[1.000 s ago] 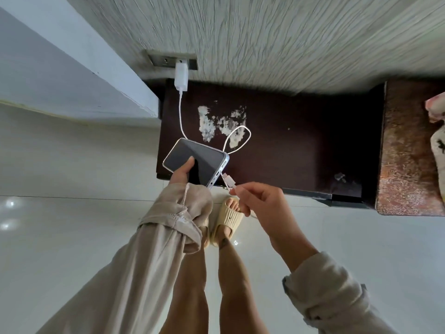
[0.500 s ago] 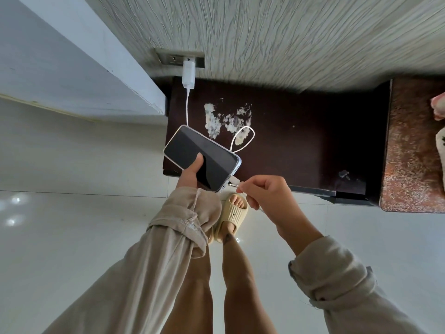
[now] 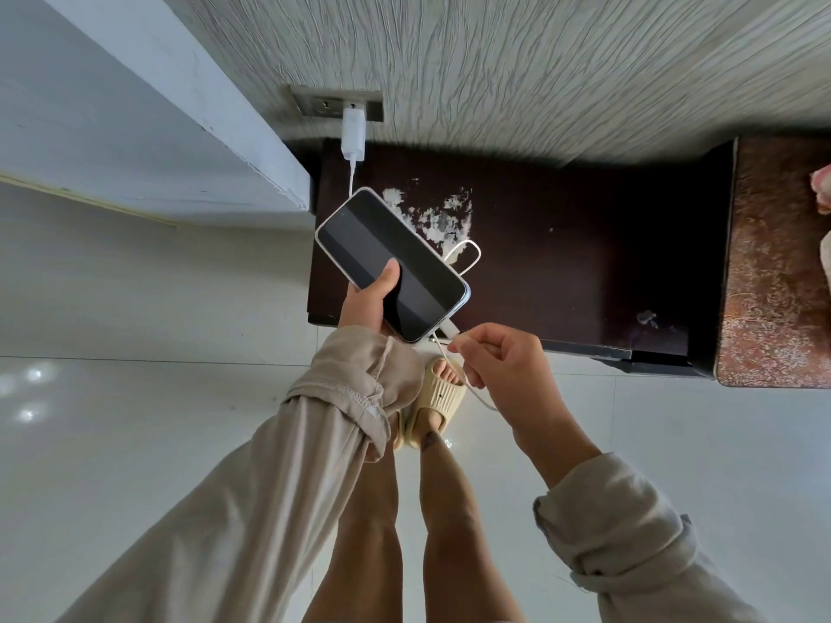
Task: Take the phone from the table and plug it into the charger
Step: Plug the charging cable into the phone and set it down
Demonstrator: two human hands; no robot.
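Note:
My left hand (image 3: pixel 366 299) holds a phone (image 3: pixel 393 263) with a dark screen and pale case, tilted above the front left corner of the dark table (image 3: pixel 562 263). My right hand (image 3: pixel 503 366) pinches the white cable plug (image 3: pixel 449 330), which sits at the phone's bottom edge. The white cable (image 3: pixel 467 254) loops over the table and runs up to a white charger (image 3: pixel 353 132) plugged into the wall socket (image 3: pixel 335 103).
A worn pale patch marks the table top. A brown patterned surface (image 3: pixel 773 272) adjoins the table on the right. A white beam (image 3: pixel 189 105) runs along the left. My feet in beige slippers (image 3: pixel 438 397) stand on the glossy tiled floor.
The phone has risen and turned more upright over the table corner. My right hand brought the cable plug from a gap beside the phone to its bottom edge.

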